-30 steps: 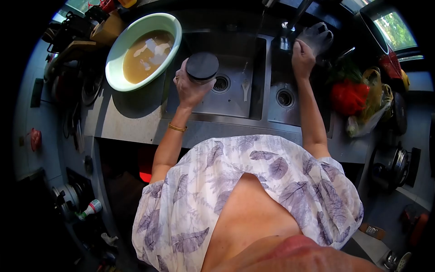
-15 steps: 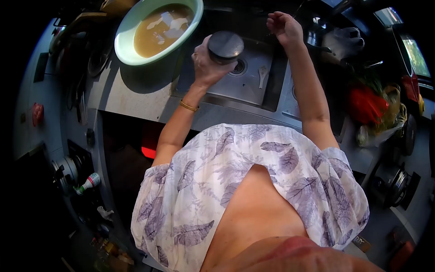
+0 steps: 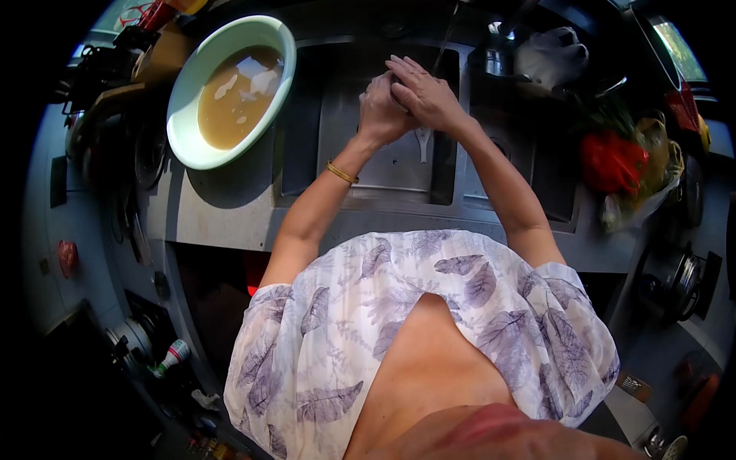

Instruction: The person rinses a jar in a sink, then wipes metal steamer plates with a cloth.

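Observation:
Over the sink, my left hand (image 3: pixel 381 116) is closed round a dark round-lidded jar, which the hands now almost wholly hide. My right hand (image 3: pixel 428 96) lies across the top of it, fingers stretched out and overlapping the left fingers; the thumb points back toward the left hand. Just below the hands, a white spoon (image 3: pixel 423 146) lies in the metal sink (image 3: pixel 368 172). A thin stream of water (image 3: pixel 446 38) runs down beyond my right hand.
At the left of the counter stands a pale green basin (image 3: pixel 182 138) of cloudy brown water with whitish pieces floating in it. To the right are a white plastic bag (image 3: pixel 553 55), a red bag (image 3: pixel 615 162) and greens. The counter edge (image 3: pixel 222 230) runs before my body.
My right hand has come left from near the tap onto the jar in my left hand. The left hand has shifted right in the sink. The view has also shifted.

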The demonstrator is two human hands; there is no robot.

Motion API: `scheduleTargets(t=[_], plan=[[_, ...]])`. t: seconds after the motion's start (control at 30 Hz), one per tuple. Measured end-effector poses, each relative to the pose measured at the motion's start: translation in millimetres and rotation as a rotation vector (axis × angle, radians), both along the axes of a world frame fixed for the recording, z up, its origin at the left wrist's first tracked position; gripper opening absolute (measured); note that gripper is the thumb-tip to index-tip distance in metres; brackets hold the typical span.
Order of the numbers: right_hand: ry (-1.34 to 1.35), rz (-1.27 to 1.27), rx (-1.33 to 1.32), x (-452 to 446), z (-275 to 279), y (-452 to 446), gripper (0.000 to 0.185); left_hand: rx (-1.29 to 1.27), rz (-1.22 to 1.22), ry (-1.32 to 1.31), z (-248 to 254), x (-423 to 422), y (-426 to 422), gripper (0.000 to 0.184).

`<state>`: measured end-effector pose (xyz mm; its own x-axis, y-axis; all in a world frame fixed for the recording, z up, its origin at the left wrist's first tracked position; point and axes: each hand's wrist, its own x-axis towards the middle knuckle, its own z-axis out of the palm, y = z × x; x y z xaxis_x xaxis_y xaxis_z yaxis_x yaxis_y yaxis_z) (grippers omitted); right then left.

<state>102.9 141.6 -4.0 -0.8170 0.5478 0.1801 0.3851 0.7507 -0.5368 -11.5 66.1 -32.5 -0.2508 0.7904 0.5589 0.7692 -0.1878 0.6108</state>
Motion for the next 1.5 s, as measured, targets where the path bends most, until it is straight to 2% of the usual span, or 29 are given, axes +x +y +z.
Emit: scheduleTargets(t=[0.1, 0.2, 0.23, 0.27, 0.33, 0.4, 0.43, 0.47, 0.53, 0.63, 0.67, 0.73, 0.83, 0.9, 0.97, 1.0, 1.03, 1.07, 1.17, 1.27, 1.33, 1.37, 1.47, 1.5], plan=[[0.087, 0.119, -0.064, 1, 2, 28, 0.061, -0.078, -0.015, 0.005, 13, 5, 2, 0.074], [0.148, 0.074, -0.605, -10, 8, 50, 0.063, -0.032, -0.01, 0.102, 19, -2, 0, 0.078], [0.116, -0.003, -0.541, -20, 1, 60, 0.063, -0.08, -0.036, 0.06, 25, -7, -2, 0.081], [0.067, -0.101, -0.687, -19, -7, 70, 0.061, -0.073, -0.028, 0.09, 27, -4, -4, 0.08], [0.025, -0.258, -0.762, -26, -4, 63, 0.056, -0.052, -0.01, 0.169, 33, -6, -2, 0.079], [-0.093, -0.007, 0.032, -25, -17, 42, 0.052, -0.1, -0.006, 0.176, 27, -17, -3, 0.076], [0.076, -0.032, -0.071, -29, -14, 23, 0.051, -0.125, -0.004, 0.174, 24, -22, -4, 0.075], [0.05, -0.25, -0.099, -39, -31, 16, 0.044, -0.165, -0.029, 0.16, 19, -23, -3, 0.073], [0.03, -0.056, -0.037, -35, -19, 15, 0.047, -0.23, -0.073, 0.15, 17, -26, -3, 0.07], [0.019, 0.137, -0.148, -32, 7, 24, 0.054, -0.092, -0.119, 0.175, 21, -24, -12, 0.072], [0.149, -0.009, -0.434, -38, -10, 35, 0.053, -0.035, -0.134, 0.195, 26, -23, -14, 0.073], [0.148, 0.016, -0.64, -35, 6, 34, 0.058, -0.075, -0.164, 0.229, 37, -16, -25, 0.08], [0.089, 0.013, -0.723, -36, -4, 34, 0.058, -0.085, -0.142, 0.201, 30, -19, -33, 0.082], [0.182, 0.018, -0.827, -38, -48, 52, 0.054, -0.066, -0.108, 0.182, 29, -30, -37, 0.082], [0.152, -0.013, -0.404, -18, -107, 58, 0.05, -0.061, -0.073, 0.077, 37, -33, -42, 0.082], [-0.323, -0.23, -0.303, -11, -66, 33, 0.045, -0.059, -0.053, 0.125, 44, -37, -41, 0.082], [-0.504, -0.172, -0.251, -3, -72, 37, 0.038, -0.062, -0.036, 0.172, 50, -40, -42, 0.082], [-0.312, -0.25, -0.331, -4, -78, 39, 0.037, -0.063, -0.016, 0.214, 53, -43, -42, 0.082], [0.206, -0.407, -0.524, -5, -43, 17, 0.037, -0.14, -0.026, 0.286, 45, -50, -37, 0.082], [0.523, -0.308, -0.393, -27, -13, -13, 0.042, -0.185, -0.055, 0.318, 36, -43, -35, 0.081], [0.519, -0.208, 0.057, -54, -71, -1, 0.049, -0.174, -0.09, 0.263, 29, -32, -31, 0.08], [0.449, -0.124, 0.043, -44, -56, 1, 0.054, -0.139, -0.083, 0.237, 30, -29, -31, 0.077], [0.226, -0.491, -1.125, -36, -24, 12, 0.052, -0.117, -0.141, 0.363, 34, -25, -33, 0.076], [0.313, -0.529, -1.301, -27, -11, 5, 0.053, -0.198, -0.145, 0.344, 37, -22, -31, 0.078]])
